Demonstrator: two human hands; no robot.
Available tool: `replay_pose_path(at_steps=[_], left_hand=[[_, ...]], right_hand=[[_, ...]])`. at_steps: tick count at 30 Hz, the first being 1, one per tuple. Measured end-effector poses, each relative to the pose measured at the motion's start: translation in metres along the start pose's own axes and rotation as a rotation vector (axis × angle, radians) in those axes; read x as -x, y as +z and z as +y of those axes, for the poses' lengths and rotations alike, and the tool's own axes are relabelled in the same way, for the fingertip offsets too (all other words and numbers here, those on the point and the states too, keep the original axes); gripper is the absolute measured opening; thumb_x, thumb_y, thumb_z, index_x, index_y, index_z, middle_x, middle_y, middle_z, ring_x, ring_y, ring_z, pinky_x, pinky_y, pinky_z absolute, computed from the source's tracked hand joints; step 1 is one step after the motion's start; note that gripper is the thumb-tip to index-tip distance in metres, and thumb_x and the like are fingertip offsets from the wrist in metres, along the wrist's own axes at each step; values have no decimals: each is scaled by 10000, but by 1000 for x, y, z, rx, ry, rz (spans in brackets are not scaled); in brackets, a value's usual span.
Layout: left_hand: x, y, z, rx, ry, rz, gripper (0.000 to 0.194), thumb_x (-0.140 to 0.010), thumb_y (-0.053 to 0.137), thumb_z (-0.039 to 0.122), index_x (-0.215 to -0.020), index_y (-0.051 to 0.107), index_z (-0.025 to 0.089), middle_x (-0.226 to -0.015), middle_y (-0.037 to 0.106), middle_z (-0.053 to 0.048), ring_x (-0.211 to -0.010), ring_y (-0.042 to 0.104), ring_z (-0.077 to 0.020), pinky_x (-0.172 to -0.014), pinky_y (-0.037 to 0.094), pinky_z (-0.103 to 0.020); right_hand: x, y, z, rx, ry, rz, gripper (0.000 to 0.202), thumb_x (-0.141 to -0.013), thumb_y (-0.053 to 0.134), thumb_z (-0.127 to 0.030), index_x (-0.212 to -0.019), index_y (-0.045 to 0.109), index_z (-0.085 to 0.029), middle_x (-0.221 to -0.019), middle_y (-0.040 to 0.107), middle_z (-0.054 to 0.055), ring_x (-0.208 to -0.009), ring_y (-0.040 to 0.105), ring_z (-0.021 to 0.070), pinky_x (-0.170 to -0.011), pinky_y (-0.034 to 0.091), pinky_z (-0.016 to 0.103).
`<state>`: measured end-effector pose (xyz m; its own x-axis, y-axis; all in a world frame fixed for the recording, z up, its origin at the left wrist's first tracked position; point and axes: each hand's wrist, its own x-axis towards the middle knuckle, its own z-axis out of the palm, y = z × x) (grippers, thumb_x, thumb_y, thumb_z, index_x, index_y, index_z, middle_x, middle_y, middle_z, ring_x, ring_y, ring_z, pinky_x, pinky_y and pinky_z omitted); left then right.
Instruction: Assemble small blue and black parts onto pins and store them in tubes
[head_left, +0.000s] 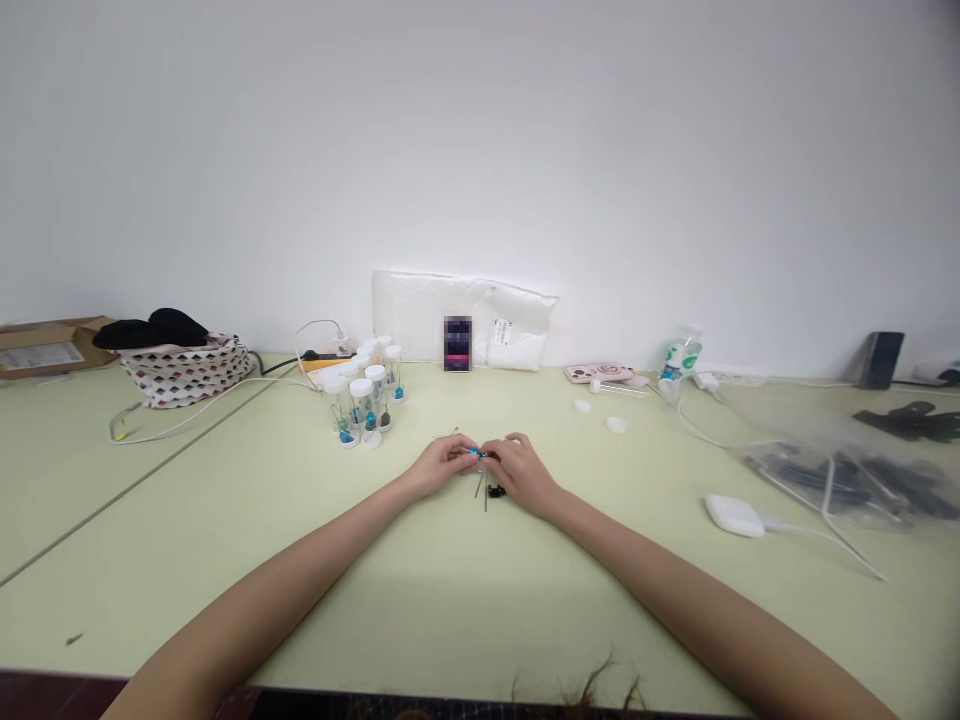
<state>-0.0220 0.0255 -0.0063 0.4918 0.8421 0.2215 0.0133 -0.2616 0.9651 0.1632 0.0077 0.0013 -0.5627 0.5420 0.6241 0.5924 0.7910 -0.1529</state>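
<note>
Near the middle of the green table, a small blue piece (478, 453) is pinched between my two hands. My left hand (444, 466) has thumb and fingertips closed on its left side. From the right, my right hand (523, 474) grips it with fingers bent over it, the fingertips of both hands nearly touching. Thin metal rods (485, 492) show just below the fingertips. A small black part (496, 491) lies on the table under my right hand. The finer shape of the blue piece is too small to tell.
Clear tubes with white caps (360, 388) stand behind on the left. A phone (457, 344) leans on a white package (420, 305). White caps (616, 424) lie at right, near a bottle (681, 355), a white charger (735, 515) and a plastic bag (847, 480). A patterned basket (187, 370) is far left.
</note>
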Motion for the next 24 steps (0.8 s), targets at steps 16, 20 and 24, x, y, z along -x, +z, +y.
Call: replay_pose_path(at_steps=[16, 20, 24], left_hand=[[1, 0, 1, -17, 19, -14, 283, -746, 545, 369, -893, 551, 127, -730, 580, -33, -671, 528, -115, -684, 421, -266], [1, 0, 0, -5, 36, -7, 278, -747, 547, 361, -891, 552, 122, -722, 568, -29, -657, 518, -107, -666, 418, -253], [1, -1, 0, -6, 28, -19, 286, -750, 543, 366, -895, 548, 119, -735, 571, -36, -670, 522, -111, -677, 419, -259]], right_hand=[[0, 1, 0, -29, -2, -26, 188, -887, 329, -198, -1005, 475, -215, -868, 602, 43, -763, 533, 164, -816, 328, 371], [0, 1, 0, -10, -3, -4, 167, -876, 370, -224, -990, 490, -207, -887, 597, 55, -820, 525, 177, -812, 330, 364], [0, 1, 0, -34, -1, -29, 200, -889, 323, -176, -1022, 470, -201, -883, 598, 42, -769, 527, 147, -816, 330, 343]])
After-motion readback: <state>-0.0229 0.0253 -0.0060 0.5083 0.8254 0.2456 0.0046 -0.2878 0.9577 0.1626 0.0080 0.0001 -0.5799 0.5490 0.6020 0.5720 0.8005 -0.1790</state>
